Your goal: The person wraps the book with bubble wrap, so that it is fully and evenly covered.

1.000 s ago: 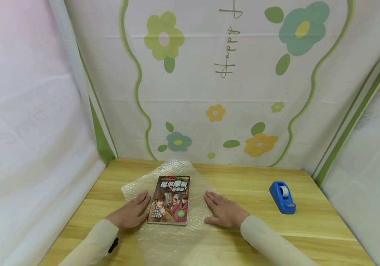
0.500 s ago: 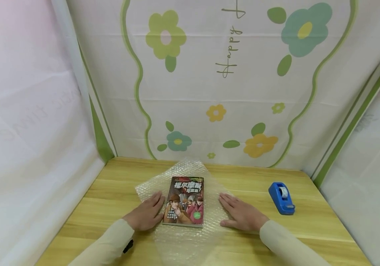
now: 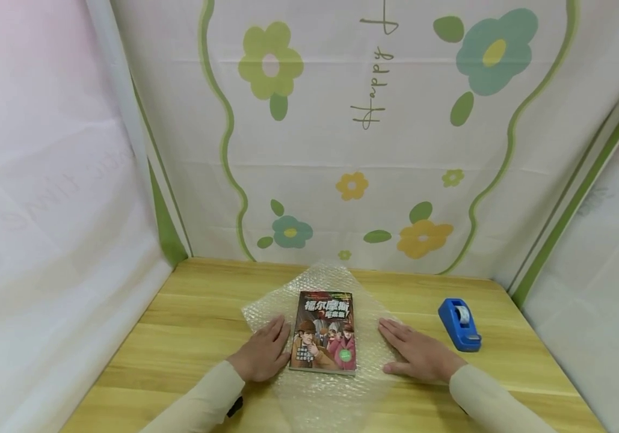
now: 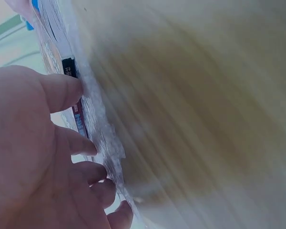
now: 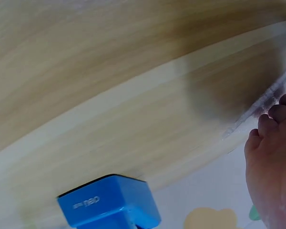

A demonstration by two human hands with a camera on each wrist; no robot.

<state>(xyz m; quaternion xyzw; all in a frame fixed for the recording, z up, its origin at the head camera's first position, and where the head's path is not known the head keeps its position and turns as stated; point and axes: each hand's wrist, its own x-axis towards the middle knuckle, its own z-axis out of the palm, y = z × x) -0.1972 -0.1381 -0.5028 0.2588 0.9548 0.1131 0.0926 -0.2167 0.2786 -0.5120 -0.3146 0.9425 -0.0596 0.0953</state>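
Note:
A paperback book (image 3: 324, 337) with an illustrated cover and Chinese characters lies face up on a sheet of clear bubble wrap (image 3: 371, 316). Flat on the wrap, my left hand (image 3: 263, 353) rests along the book's left side, its thumb close to the lower left corner. My right hand (image 3: 420, 353) presses on the wrap's right part with fingers extended, apart from the book. In the left wrist view, the left hand (image 4: 28, 143) has its fingertips on the wrap's edge (image 4: 102, 129). The right wrist view catches only part of the right hand (image 5: 274, 157) at its border.
A blue tape dispenser (image 3: 461, 325) holding a roll of clear tape stands on the wooden table (image 3: 195, 319) to the right. White fabric with printed flowers (image 3: 423, 236) closes off the back, and more pale fabric hangs on both sides.
Both hands, the bubble wrap and the book on it have slid together to the right across the table. The tape dispenser stays in place.

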